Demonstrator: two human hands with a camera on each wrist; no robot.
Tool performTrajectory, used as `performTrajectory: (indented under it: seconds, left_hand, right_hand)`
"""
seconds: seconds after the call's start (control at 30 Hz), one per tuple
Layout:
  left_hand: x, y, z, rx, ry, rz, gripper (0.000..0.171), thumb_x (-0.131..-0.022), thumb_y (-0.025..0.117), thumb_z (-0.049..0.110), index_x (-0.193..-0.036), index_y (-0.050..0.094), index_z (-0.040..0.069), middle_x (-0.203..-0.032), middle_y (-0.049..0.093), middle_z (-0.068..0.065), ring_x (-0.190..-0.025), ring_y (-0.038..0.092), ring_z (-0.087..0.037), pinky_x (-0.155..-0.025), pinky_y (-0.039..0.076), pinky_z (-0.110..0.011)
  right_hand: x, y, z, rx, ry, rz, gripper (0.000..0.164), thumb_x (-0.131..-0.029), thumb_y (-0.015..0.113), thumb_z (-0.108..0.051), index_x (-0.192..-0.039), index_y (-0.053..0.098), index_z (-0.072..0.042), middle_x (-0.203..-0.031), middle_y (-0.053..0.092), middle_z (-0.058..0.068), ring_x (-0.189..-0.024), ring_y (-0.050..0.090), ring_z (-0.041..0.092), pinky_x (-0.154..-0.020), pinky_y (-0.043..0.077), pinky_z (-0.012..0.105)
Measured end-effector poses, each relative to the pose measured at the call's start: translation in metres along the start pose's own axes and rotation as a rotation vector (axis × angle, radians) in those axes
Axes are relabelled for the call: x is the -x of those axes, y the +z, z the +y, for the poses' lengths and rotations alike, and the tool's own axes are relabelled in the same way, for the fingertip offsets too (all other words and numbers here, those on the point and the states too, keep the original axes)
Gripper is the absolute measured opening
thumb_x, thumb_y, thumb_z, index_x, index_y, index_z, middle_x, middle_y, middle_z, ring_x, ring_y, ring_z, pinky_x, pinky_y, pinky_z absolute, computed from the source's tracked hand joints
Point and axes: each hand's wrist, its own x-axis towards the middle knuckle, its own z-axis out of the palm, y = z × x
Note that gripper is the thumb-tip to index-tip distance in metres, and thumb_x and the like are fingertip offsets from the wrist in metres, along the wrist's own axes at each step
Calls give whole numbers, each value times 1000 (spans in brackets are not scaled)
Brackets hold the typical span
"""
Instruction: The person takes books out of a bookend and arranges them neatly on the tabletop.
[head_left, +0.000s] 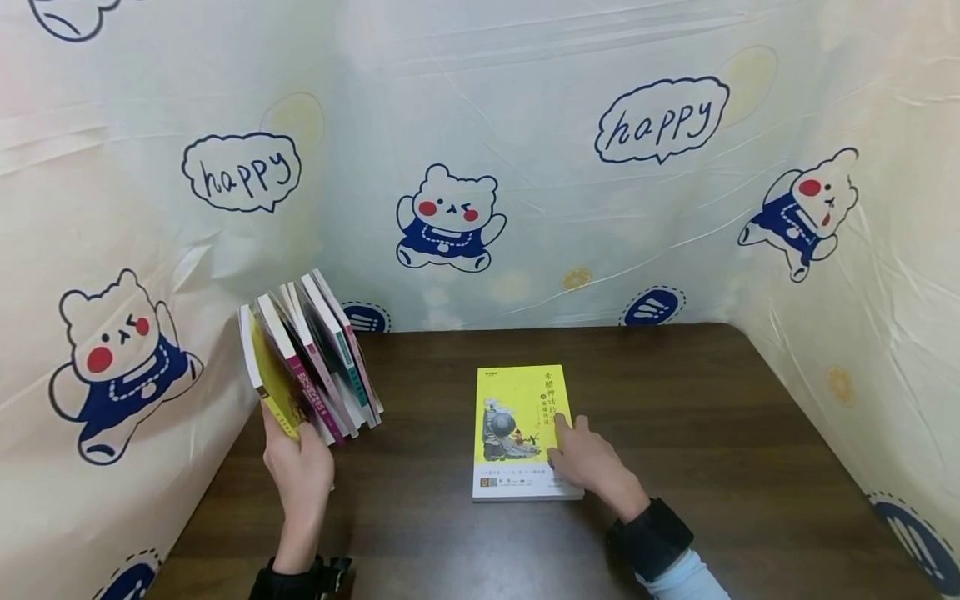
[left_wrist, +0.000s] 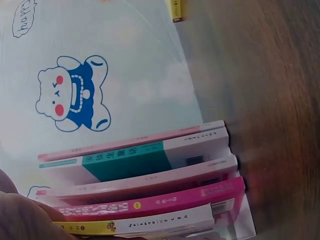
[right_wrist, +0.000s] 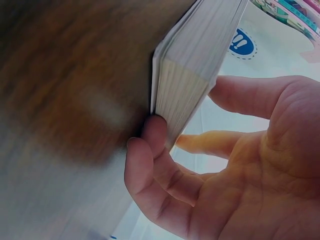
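A row of slim books (head_left: 330, 392) stands leaning at the table's left side. At its near end, my left hand (head_left: 300, 467) grips a yellow-spined book (head_left: 270, 375), thumb on one side and fingers on the other. Beside it in the left wrist view are a magenta-spined book (left_wrist: 180, 200) and a teal-and-white one (left_wrist: 130, 162). A yellow book (head_left: 517, 400) with a white lower band lies face up at mid-table. My right hand (head_left: 596, 458) holds its right edge; in the right wrist view the thumb is at the cover, and curled fingertips meet the page edge (right_wrist: 182, 90).
The dark wooden table (head_left: 420, 542) runs back to a pale curtain (head_left: 525, 108) printed with bears and "happy" bubbles. That curtain also hangs close along the left and right sides.
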Motion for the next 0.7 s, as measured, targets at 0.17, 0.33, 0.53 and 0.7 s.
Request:
performTrajectory:
  seconds: [0.17, 0.33, 0.53, 0.7]
  left_hand:
    - [6, -2, 7, -7, -10, 5, 70, -106, 33, -2, -166, 21, 33, -169, 36, -17, -148, 38, -31, -116, 37, -63]
    - [11, -6, 16, -5, 4, 17, 69, -106, 33, -2, -165, 25, 33, -167, 38, -19, -147, 40, -33, -113, 39, -66]
    - [16, -10, 25, 2, 17, 31, 64, -106, 36, -3, -163, 31, 24, -164, 42, -20, -146, 42, -36, -111, 40, -69]
    - [21, -14, 33, 3, -5, 34, 60, -105, 35, -3, -161, 34, 17, -160, 45, -23, -144, 45, -39, -109, 41, -72]
  right_hand:
    - [-1, 0, 0, 6, 0, 0, 68, -101, 64, -25, -158, 38, 1, -130, 48, 32, -74, 57, 31, -60, 46, 39]
    - [-1, 1, 0, 4, 2, -1, 68, -101, 64, -26, -158, 38, 0, -129, 48, 31, -74, 57, 31, -59, 46, 38]
    - [-1, 1, 1, 3, 8, -2, 69, -101, 64, -26, -159, 37, 0, -129, 48, 31, -75, 57, 31, -60, 46, 39]
    - [0, 0, 1, -2, 6, -2, 68, -101, 64, -26, -159, 38, 0, -127, 48, 30, -76, 57, 32, -60, 45, 39]
